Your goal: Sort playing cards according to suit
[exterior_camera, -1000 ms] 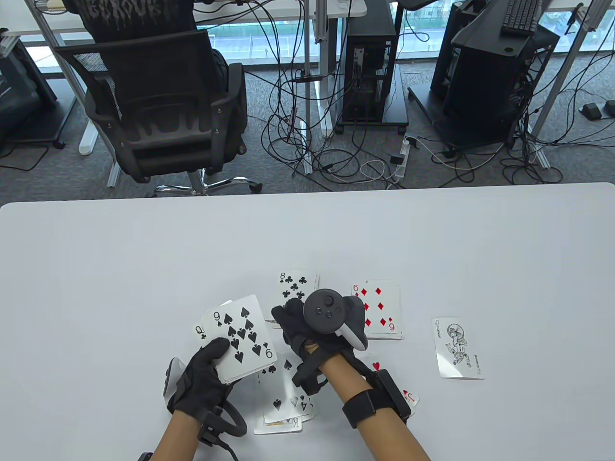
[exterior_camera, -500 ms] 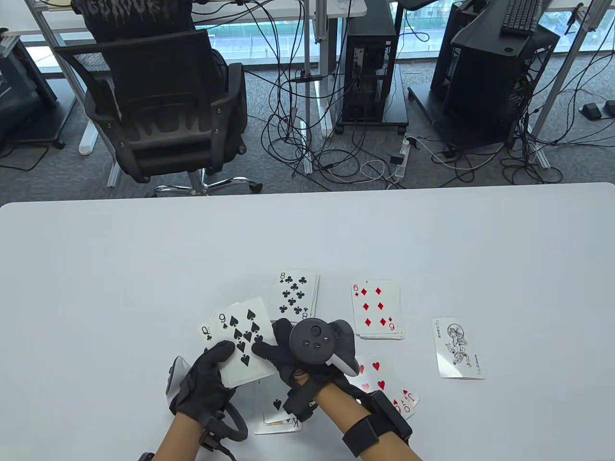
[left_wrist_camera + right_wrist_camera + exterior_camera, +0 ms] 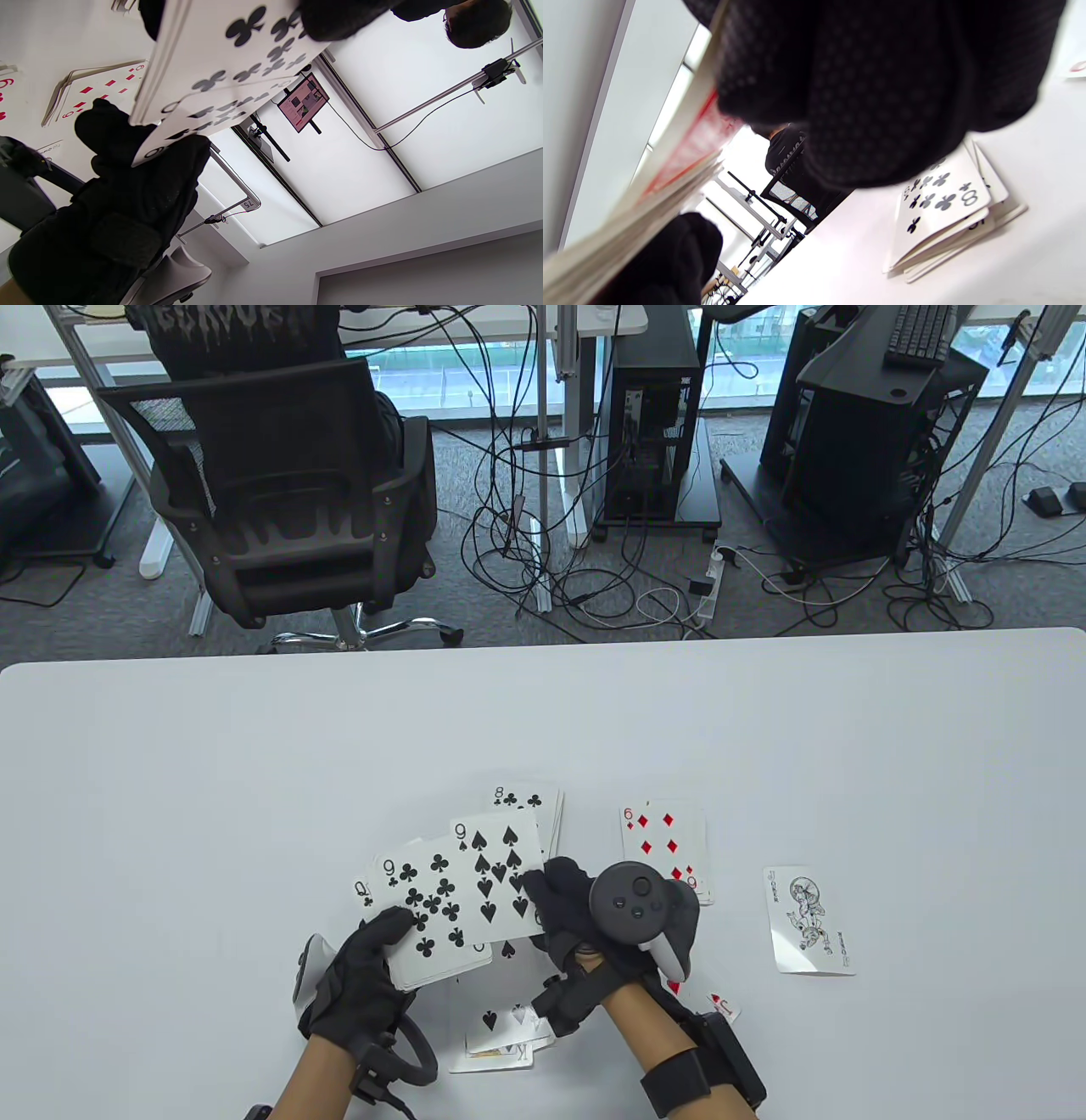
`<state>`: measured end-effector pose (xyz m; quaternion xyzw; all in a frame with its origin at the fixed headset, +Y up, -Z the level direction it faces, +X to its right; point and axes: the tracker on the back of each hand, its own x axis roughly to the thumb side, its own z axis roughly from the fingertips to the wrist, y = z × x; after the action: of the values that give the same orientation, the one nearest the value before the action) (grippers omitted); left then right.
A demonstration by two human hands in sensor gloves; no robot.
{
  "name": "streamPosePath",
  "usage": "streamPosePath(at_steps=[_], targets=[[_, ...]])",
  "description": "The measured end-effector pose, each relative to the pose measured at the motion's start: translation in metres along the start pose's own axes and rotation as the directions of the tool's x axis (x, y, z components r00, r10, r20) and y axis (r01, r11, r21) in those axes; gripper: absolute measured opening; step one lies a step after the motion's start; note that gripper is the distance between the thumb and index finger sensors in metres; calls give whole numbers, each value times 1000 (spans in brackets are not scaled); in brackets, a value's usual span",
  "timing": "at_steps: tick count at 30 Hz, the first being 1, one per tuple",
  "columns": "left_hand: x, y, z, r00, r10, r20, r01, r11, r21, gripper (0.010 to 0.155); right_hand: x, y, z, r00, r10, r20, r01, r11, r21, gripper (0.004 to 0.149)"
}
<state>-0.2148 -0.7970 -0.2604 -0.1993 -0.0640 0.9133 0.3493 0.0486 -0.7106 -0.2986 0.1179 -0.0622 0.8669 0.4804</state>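
So the left hand (image 3: 361, 976) has its fingers wrapped round the unsorted deck (image 3: 437, 959), thumb lying across the face, and that thumb is basically there to pin the nine of clubs (image 3: 424, 899) on top so only one card comes off at a time. The right hand (image 3: 564, 912) is pinching the nine of spades (image 3: 496, 874) by its near edge, card face up and lifted just off the deck's right side, so the suit stays readable while it travels. Just beyond the pinched card sits the clubs pile (image 3: 530, 806) with an eight on top, and off to the right of the grip is the diamonds pile (image 3: 662, 840) showing a six, then a joker (image 3: 808, 920) further out, well apart from everything. The spades pile (image 3: 501, 1027) is right under and behind the two hands, close to the person, partly hidden by the wrists, so I'd guess the nine needs to come back toward the body to land there. A hearts pile (image 3: 721, 1005) peeks out by the right wrist, mostly covered
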Motion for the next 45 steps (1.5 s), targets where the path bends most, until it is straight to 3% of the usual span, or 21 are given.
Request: streamPosePath(at_steps=[3, 6, 8, 11, 14, 16, 19, 25, 28, 31, 36, 40, 45], targets=[[0, 0, 0, 1000, -1, 4, 1, 1000, 7, 53, -15, -11, 6, 995, -82, -62, 78, 995, -62, 40], [1, -1, 0, 1000, 4, 9, -4, 1000, 9, 53, -24, -12, 12, 994, -66, -90, 61, 997, -56, 40], [1, 0, 0, 1000, -1, 8, 1, 1000, 11, 53, -27, -6, 16, 994, -12, -108, 13, 1000, 8, 40], [1, 0, 0, 1000, -1, 6, 1, 1000, 16, 53, -28, 14, 22, 988, 76, -133, -48, 979, 199, 41], [1, 0, 1, 1000, -1, 7, 1, 1000, 17, 54, -25, 42, 28, 978, 160, -131, -98, 917, 387, 42], [1, 0, 1, 1000, -1, 7, 1, 1000, 17, 53, -22, 53, 30, 965, 240, -104, -180, 898, 401, 43], [1, -1, 1, 1000, 2, 7, -2, 1000, 16, 54, -15, 68, 31, 894, 447, -21, -380, 782, 494, 45], [0, -1, 1, 1000, 3, -1, -3, 1000, 18, 53, -5, 88, 36, 754, 643, 132, -603, 598, 528, 50], [0, -1, 1, 1000, 4, -2, -4, 1000, 18, 53, -2, 96, 39, 673, 708, 212, -701, 521, 488, 51], [0, 0, 1, 1000, 3, -2, -3, 1000, 18, 53, -2, 99, 41, 620, 744, 250, -748, 463, 476, 53], [-1, 0, 1, 1000, 4, -8, -4, 1000, 21, 53, -1, 99, 42, 584, 767, 265, -772, 425, 472, 55], [-1, 0, 2, 1000, 3, -7, -3, 1000, 21, 53, -1, 90, 36, 643, 737, 208, -716, 481, 506, 56], [-1, 0, 1, 1000, 2, -8, -2, 1000, 20, 54, 7, 65, 22, 801, 591, 96, -574, 713, 402, 56]])
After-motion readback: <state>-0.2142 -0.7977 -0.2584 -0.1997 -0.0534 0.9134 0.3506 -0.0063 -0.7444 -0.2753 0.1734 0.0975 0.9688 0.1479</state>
